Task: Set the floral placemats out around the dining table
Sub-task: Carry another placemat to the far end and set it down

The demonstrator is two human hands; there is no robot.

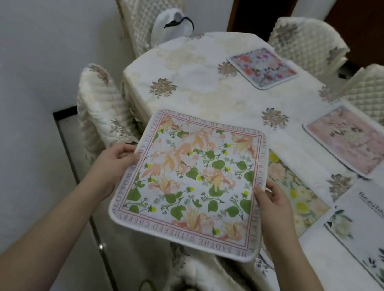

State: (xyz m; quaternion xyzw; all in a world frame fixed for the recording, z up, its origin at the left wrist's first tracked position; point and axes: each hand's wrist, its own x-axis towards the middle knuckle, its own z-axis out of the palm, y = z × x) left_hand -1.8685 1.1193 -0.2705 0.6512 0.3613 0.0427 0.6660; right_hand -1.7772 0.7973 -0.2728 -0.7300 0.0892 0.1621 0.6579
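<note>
Left hand (118,159): gripping the left edge of the held placemat, thumb on top, fingers curled beneath.
Right hand (271,202): pinching the right edge of the same mat, thumb over the border, fingers under.
Held placemat (192,183): square, rounded corners, soft white piped rim; held flat and slightly tilted above the near-left corner of the table, not lying on the cloth. Print of peach lilies, green heart-shaped leaves, small yellow buds; pink lettered border band around all four sides.
Yellow placemat (295,199): lying flat on the table just right of the held mat, partly covered by it; pale yellow and cream blooms, soft surface.
White placemat (378,235): near-right, flat on the table, white flowers with dark green leaves, the word "Beautiful" printed at the top; overlaps the yellow mat's right side.
Pink placemat (351,139): rectangular, rounded corners, grey-edged, faded pink floral; flat at the right side of the table, before a chair.
Blue-pink placemat (263,67): squarish, rounded corners, dense red and pink blooms; flat at the far side, well apart from the others.
Table (197,75): draped in cream damask-like cloth with raised grey-brown flower clusters.
Chairs (152,10): quilted cream diamond-stitched covers, padded; set around the table.
White bag (169,26): dark handle, on the far-left chair.
</note>
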